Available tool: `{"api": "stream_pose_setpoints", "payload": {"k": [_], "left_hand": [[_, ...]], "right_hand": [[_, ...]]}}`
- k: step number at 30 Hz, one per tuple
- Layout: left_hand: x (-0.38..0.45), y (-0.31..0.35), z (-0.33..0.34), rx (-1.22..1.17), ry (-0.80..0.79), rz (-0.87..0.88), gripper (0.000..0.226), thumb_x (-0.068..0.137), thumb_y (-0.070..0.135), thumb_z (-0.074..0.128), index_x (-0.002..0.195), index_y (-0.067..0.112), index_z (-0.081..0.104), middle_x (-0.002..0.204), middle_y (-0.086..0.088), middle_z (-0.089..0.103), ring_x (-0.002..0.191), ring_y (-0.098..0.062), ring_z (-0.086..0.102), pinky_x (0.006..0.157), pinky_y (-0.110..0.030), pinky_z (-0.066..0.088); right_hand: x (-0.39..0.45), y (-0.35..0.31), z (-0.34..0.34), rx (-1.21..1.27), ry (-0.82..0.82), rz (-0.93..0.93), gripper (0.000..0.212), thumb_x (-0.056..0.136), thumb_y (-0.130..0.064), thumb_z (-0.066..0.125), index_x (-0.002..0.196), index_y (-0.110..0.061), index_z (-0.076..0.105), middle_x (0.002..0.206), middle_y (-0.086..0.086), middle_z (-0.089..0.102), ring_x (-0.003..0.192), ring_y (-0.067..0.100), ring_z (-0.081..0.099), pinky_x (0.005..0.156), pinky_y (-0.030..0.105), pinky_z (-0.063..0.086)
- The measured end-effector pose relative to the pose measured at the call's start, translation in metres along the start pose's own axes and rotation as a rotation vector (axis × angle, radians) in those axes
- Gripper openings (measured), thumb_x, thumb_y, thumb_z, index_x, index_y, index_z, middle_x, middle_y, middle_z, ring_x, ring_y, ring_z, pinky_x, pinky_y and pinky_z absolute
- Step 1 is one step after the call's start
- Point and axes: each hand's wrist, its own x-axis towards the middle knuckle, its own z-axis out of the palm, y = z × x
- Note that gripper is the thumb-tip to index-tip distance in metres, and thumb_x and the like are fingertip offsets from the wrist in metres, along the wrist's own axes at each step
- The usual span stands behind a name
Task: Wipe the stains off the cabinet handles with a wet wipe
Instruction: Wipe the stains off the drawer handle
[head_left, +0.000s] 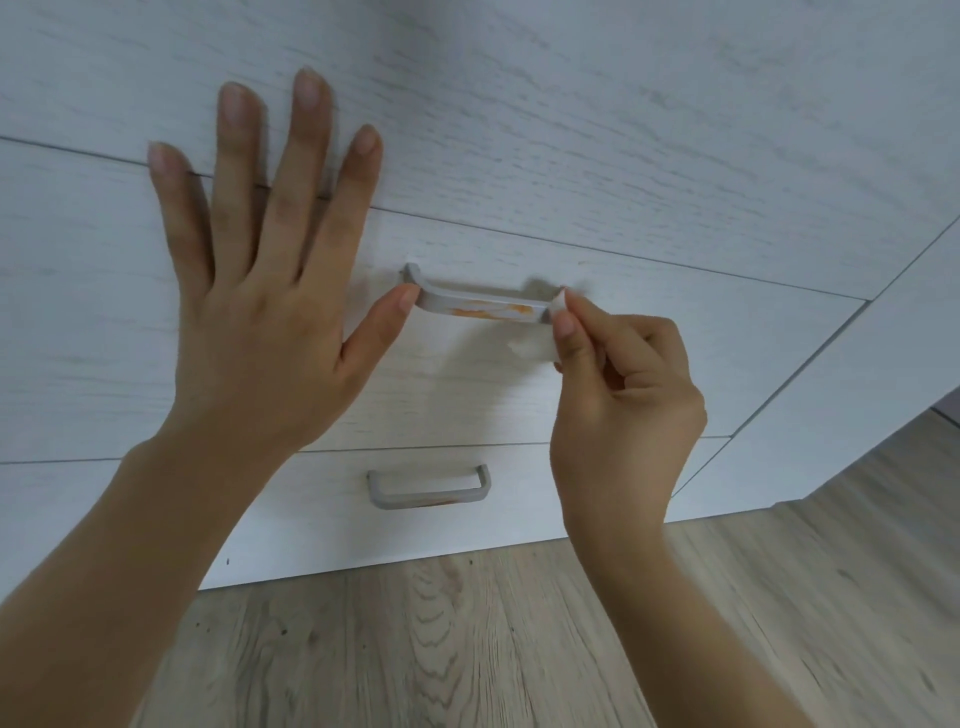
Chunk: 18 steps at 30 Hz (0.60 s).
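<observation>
A grey upper drawer handle (480, 304) on the white wood-grain cabinet (597, 156) carries orange stains along its front edge. My right hand (623, 410) pinches a small white wet wipe (535, 347) against the right end of that handle. My left hand (260, 291) lies flat on the drawer front with fingers spread, its thumb tip touching the handle's left end. Lower down, a second grey handle (428, 491) has a small orange stain on its bottom bar.
The cabinet's drawer fronts fill the upper view, with seams between them. Light wood-look flooring (519, 639) lies below the cabinet. The cabinet's right corner (810, 457) stands at the right, with floor beyond it.
</observation>
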Motion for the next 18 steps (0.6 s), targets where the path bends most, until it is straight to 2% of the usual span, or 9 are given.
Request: {"api": "stream_pose_setpoints", "payload": {"k": [2,6,10,14,18], "left_hand": [[-0.001,0.000,0.000,0.003,0.007,0.001,0.061,0.102,0.045,0.032,0.150,0.009,0.021,0.151,-0.026,0.022,0.136,-0.047,0.013,0.106,-0.065,0.008],[0.001,-0.001,-0.002,0.010,0.006,0.012,0.061,0.102,0.044,0.033,0.150,0.009,0.020,0.152,-0.025,0.021,0.136,-0.046,0.012,0.108,-0.062,0.005],[0.000,-0.003,-0.003,0.031,-0.005,0.026,0.062,0.102,0.047,0.030,0.151,0.009,0.019,0.153,-0.024,0.020,0.137,-0.045,0.010,0.112,-0.053,-0.004],[0.001,-0.003,-0.003,0.035,0.002,0.031,0.062,0.102,0.046,0.031,0.150,0.009,0.021,0.152,-0.023,0.021,0.137,-0.045,0.011,0.111,-0.055,0.000],[0.000,-0.004,-0.005,0.040,-0.009,0.045,0.062,0.102,0.048,0.029,0.151,0.012,0.016,0.154,-0.020,0.018,0.139,-0.042,0.009,0.113,-0.047,-0.008]], "right_hand": [[-0.001,-0.002,-0.003,-0.008,-0.024,-0.019,0.012,0.087,-0.017,0.066,0.096,-0.023,0.072,0.078,-0.011,0.053,0.070,-0.001,0.055,0.066,0.006,0.040],[0.002,-0.002,-0.001,0.022,0.009,0.050,0.012,0.087,-0.019,0.067,0.094,-0.027,0.072,0.081,-0.009,0.054,0.071,0.010,0.060,0.066,0.008,0.042],[-0.002,-0.007,0.004,-0.037,-0.041,-0.060,0.012,0.085,-0.017,0.068,0.094,-0.021,0.073,0.075,-0.012,0.050,0.066,-0.001,0.052,0.063,0.005,0.038],[-0.002,-0.008,0.007,-0.023,-0.029,-0.041,0.012,0.085,-0.016,0.068,0.095,-0.021,0.073,0.076,-0.011,0.049,0.066,-0.001,0.050,0.066,0.005,0.039],[-0.002,-0.009,0.007,-0.029,-0.034,-0.053,0.018,0.084,-0.020,0.069,0.092,-0.037,0.066,0.089,-0.013,0.048,0.068,-0.001,0.050,0.066,0.005,0.039]]}}
